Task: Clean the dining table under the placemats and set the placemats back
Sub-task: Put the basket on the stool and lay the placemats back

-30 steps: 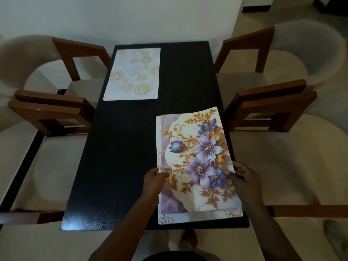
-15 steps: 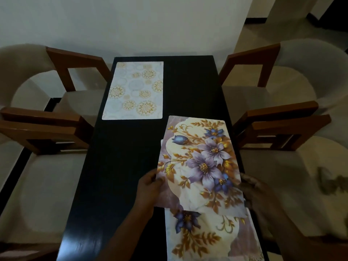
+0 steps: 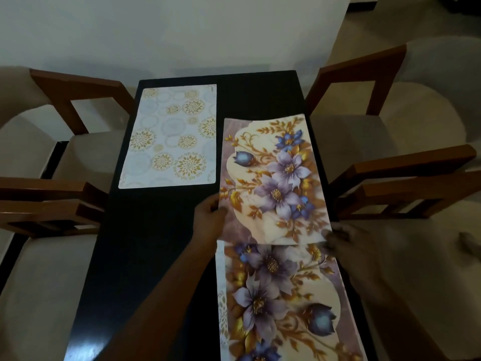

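Your left hand (image 3: 209,217) pinches the left edge of the upper floral placemat (image 3: 273,178), thumb on top. Right hand (image 3: 346,243) sits at its near right corner, too blurred to tell the grip. The mat is over the far right half of the bench (image 3: 145,256), its near edge overlapping the second floral placemat (image 3: 281,303), which lies flat nearer you. Likely step: setting it down. Keep it level, square it beside the white-gold placemat (image 3: 169,136), clear the overlap, lay it flat. No brand or writing readable.

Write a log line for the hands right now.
left hand: pinches floral placemat | right hand: holds its other edge | second floral placemat: lying nearer
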The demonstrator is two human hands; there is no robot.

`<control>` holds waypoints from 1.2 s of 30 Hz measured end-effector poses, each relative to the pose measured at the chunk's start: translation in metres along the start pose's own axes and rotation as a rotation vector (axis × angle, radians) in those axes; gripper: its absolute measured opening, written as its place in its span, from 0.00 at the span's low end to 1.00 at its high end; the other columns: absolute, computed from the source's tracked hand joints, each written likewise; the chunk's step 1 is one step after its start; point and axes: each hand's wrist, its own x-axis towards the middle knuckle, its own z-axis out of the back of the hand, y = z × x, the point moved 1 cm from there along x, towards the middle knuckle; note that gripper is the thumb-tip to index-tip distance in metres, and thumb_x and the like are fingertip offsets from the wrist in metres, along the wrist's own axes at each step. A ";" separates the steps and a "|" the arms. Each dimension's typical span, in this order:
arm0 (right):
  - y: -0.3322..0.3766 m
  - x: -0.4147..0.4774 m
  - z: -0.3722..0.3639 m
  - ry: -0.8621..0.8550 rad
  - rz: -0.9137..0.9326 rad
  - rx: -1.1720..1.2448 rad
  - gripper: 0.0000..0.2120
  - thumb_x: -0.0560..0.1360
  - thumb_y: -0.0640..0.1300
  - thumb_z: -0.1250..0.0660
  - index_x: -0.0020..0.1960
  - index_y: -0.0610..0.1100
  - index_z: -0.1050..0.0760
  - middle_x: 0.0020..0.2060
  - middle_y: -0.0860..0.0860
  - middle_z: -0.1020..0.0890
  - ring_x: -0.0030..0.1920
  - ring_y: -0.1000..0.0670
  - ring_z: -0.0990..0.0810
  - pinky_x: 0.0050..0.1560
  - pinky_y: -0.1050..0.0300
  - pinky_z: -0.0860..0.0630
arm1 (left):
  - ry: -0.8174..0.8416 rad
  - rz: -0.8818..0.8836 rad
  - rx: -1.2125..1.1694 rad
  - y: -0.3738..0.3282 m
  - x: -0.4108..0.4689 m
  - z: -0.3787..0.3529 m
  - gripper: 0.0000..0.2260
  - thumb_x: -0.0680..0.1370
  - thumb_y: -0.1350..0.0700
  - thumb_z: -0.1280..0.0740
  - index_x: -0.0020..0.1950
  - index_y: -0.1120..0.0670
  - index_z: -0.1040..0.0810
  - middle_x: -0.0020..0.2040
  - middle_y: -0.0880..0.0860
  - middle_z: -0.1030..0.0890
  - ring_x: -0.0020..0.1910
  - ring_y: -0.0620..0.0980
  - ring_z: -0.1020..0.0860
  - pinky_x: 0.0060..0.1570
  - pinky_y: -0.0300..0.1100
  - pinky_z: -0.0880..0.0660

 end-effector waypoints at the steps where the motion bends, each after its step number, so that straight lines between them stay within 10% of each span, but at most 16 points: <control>1: 0.007 0.017 -0.002 -0.008 0.040 -0.012 0.08 0.82 0.37 0.32 0.60 0.44 0.18 0.52 0.39 0.14 0.44 0.44 0.12 0.49 0.43 0.14 | -0.009 0.023 -0.013 -0.009 0.020 -0.006 0.17 0.81 0.69 0.36 0.65 0.56 0.16 0.55 0.56 0.12 0.54 0.57 0.13 0.57 0.58 0.16; 13: 0.054 0.182 -0.020 -0.075 -0.038 0.142 0.10 0.80 0.35 0.29 0.59 0.33 0.20 0.43 0.39 0.16 0.33 0.53 0.15 0.37 0.62 0.18 | -0.159 0.086 0.024 -0.047 0.153 -0.032 0.07 0.75 0.71 0.26 0.52 0.65 0.13 0.48 0.63 0.12 0.48 0.61 0.12 0.50 0.53 0.14; 20: 0.063 0.208 -0.033 -0.178 0.069 -0.005 0.07 0.78 0.41 0.24 0.53 0.40 0.20 0.36 0.47 0.16 0.34 0.52 0.18 0.38 0.60 0.18 | -0.257 0.002 0.199 -0.040 0.176 -0.035 0.09 0.71 0.64 0.23 0.40 0.49 0.13 0.40 0.56 0.12 0.46 0.62 0.13 0.51 0.58 0.14; 36: 0.056 0.205 -0.033 -0.248 0.082 -0.082 0.03 0.78 0.39 0.25 0.49 0.42 0.19 0.38 0.48 0.14 0.35 0.55 0.14 0.35 0.64 0.19 | -0.259 -0.033 0.198 -0.030 0.180 -0.037 0.08 0.71 0.62 0.22 0.48 0.51 0.11 0.42 0.54 0.11 0.45 0.61 0.12 0.53 0.61 0.15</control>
